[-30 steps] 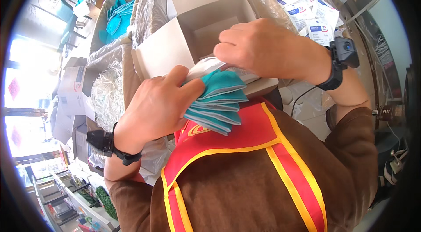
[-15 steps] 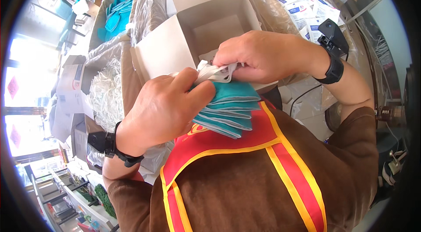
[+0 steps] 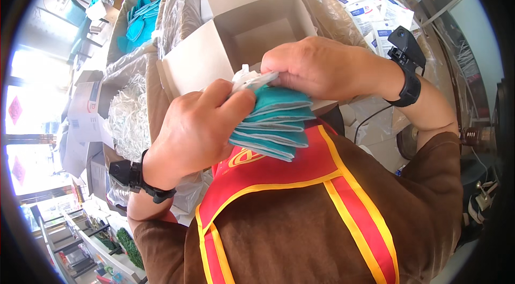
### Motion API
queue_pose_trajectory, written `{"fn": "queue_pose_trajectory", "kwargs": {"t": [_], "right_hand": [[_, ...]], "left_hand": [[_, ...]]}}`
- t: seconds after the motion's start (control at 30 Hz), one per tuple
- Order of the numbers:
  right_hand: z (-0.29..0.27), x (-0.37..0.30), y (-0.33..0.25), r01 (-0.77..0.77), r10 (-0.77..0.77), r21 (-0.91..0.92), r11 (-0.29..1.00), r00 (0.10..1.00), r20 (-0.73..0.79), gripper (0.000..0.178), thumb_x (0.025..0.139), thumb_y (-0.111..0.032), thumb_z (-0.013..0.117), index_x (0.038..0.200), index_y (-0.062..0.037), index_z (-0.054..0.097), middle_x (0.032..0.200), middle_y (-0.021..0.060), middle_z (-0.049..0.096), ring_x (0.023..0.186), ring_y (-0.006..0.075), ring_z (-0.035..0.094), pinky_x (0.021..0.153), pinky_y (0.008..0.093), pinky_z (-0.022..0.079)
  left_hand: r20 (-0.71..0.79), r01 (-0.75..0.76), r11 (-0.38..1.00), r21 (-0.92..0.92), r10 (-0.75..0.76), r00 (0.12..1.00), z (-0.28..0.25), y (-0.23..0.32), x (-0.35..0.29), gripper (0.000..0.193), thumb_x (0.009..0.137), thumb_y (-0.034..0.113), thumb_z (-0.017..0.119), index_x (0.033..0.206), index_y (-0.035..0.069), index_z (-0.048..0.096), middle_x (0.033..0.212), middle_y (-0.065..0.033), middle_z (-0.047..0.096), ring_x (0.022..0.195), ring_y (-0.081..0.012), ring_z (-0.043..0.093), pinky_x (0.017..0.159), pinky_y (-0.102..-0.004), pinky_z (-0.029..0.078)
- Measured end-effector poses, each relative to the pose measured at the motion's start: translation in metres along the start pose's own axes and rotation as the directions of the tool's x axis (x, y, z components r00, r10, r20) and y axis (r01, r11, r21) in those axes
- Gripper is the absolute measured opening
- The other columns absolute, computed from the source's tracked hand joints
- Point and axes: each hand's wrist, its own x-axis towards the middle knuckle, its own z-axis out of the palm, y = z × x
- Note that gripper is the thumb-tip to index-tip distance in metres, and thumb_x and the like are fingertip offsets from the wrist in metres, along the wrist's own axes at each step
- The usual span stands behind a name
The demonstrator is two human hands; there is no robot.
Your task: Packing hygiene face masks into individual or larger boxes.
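A fanned stack of teal fabric pads (image 3: 276,125) with pale edges hangs in front of my chest, over a red apron bib. White straps (image 3: 245,79) bunch at its top. My left hand (image 3: 190,128) is closed, its thumb and fingers gripping the stack's upper left side along with the straps. From the right, my right hand (image 3: 316,69) pinches the white straps at the stack's top edge. The fingertips of both hands are partly hidden.
Just beyond my hands stands an open cardboard box (image 3: 196,58) with raised flaps. To its left are a plastic-lined carton of teal pads (image 3: 140,29) and another with tangled white cords (image 3: 131,115). White packets (image 3: 367,13) fill a lined carton at the far right.
Both hands and the stack have shifted slightly, the left hand up and to the left. The looped straps between my hands are now bunched closer to the stack.
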Motion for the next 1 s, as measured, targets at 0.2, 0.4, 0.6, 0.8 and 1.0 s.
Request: {"fn": "queue_pose_trajectory", "kwargs": {"t": [0.2,0.4,0.6,0.8,1.0], "right_hand": [[-0.005,-0.014,-0.008,0.018,-0.012,-0.157,0.987,0.999,0.040,0.019,0.090,-0.019,0.056,0.083,-0.0025,0.054,0.072,0.0148,0.062,0.069,0.0363,0.063,0.061,0.0429,0.050],[-0.012,-0.057,-0.024,-0.020,0.043,-0.212,0.977,0.993,0.106,0.020,0.087,-0.015,0.059,0.075,-0.0038,0.047,0.063,0.0102,0.054,0.059,0.0310,0.060,0.049,0.0386,0.047],[-0.046,-0.121,-0.010,-0.182,0.184,-0.038,0.983,0.982,0.044,0.018,0.092,-0.018,0.055,0.080,-0.0048,0.052,0.061,0.0065,0.051,0.055,0.0242,0.057,0.046,0.0341,0.043],[-0.035,-0.103,0.013,-0.508,0.635,0.753,0.417,0.756,0.158,0.021,0.098,-0.025,0.051,0.091,-0.0073,0.059,0.064,-0.0020,0.053,0.057,0.0055,0.052,0.047,0.0204,0.040],[0.018,-0.039,0.039,-0.040,0.430,0.978,0.205,0.901,-0.053,0.022,0.096,-0.026,0.055,0.092,-0.0055,0.061,0.071,-0.0023,0.054,0.058,0.0028,0.047,0.047,0.0168,0.037]], "left_hand": [[-0.156,0.075,0.993,-0.094,-0.089,0.984,0.007,-0.008,-0.012,0.045,0.068,0.007,0.068,0.111,0.008,0.059,0.082,-0.0120,0.058,0.069,-0.0328,0.063,0.059,-0.0380,0.051],[-0.137,0.096,0.995,0.003,-0.095,0.986,0.008,-0.031,-0.045,0.037,0.068,0.008,0.067,0.105,0.009,0.062,0.078,-0.0093,0.057,0.064,-0.0284,0.062,0.057,-0.0362,0.052],[-0.253,0.437,0.889,0.137,-0.396,0.883,0.008,-0.098,-0.119,0.034,0.069,0.006,0.066,0.104,0.007,0.065,0.086,-0.0157,0.063,0.073,-0.0369,0.064,0.063,-0.0404,0.052],[-0.221,0.292,0.947,0.135,-0.259,0.940,0.003,-0.063,-0.081,0.039,0.070,0.004,0.068,0.109,0.004,0.067,0.086,-0.0147,0.064,0.075,-0.0301,0.064,0.069,-0.0356,0.050],[-0.151,0.058,0.976,0.210,-0.026,0.988,0.011,-0.035,-0.066,0.050,0.066,0.023,0.075,0.115,0.026,0.068,0.099,-0.0055,0.053,0.085,-0.0211,0.060,0.061,-0.0375,0.045]]}}
